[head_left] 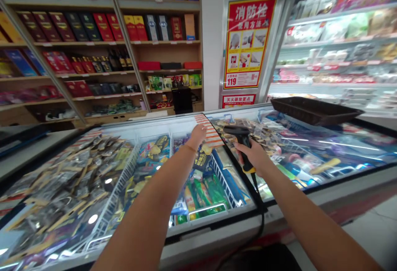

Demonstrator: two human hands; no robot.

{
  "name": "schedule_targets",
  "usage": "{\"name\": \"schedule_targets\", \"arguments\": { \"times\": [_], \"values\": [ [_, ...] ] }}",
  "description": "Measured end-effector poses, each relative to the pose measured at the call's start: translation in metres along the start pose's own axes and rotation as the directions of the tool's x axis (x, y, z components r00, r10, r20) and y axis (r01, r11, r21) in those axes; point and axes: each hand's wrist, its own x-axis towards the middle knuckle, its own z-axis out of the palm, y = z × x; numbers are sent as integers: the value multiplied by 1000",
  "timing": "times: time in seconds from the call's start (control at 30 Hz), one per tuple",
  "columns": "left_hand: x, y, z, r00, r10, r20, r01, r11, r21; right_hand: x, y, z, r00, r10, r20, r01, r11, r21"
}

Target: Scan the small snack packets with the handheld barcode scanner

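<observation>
While the right hand [252, 155] has its fingers wrapped around the grip of a black barcode scanner [240, 138], the left hand [198, 135] reaches to the far side of the freezer lid [186, 130], fingers seemingly loose on the glass, though blur hides their exact state. Scanning looks paused; opening the freezer seems the step in hand, calling for a firm push on the lid. Centre frame, the scanner's long axis runs upright, head pointing up-left. A dark tray [313, 109] rests upper right.
</observation>
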Motion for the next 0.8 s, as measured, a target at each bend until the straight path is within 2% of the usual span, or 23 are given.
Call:
{"name": "schedule_targets", "arguments": {
  "times": [0.13,0.2,0.27,0.37,0.43,0.5,0.6,0.7,0.8],
  "values": [
    [-3,-22,-94,978,-105,-181,148,959,241,0,-2,51,994,2,106,-2,1000,-7],
    [-9,-36,-141,959,-95,-268,233,801,551,2,-3,75,988,0,151,-1,1000,4],
    [-17,-51,-185,953,-21,-303,242,655,716,4,-3,97,983,-3,184,-1,1000,17],
    [-30,-74,-241,918,82,-388,292,521,802,7,-1,123,976,-7,216,0,999,35],
    [-37,-86,-270,890,104,-443,352,461,815,7,4,135,976,-3,218,-6,999,41],
    [-41,-95,-291,872,86,-482,406,423,810,6,11,142,979,7,203,-18,999,51],
    [-45,-100,-305,875,63,-480,420,393,818,4,24,142,982,-7,188,-8,997,78],
    [-48,-99,-303,892,61,-447,402,341,850,5,33,135,981,-37,192,24,997,71],
    [-52,-94,-290,913,100,-395,345,324,881,7,37,129,983,-19,181,11,999,43]
  ]
}}
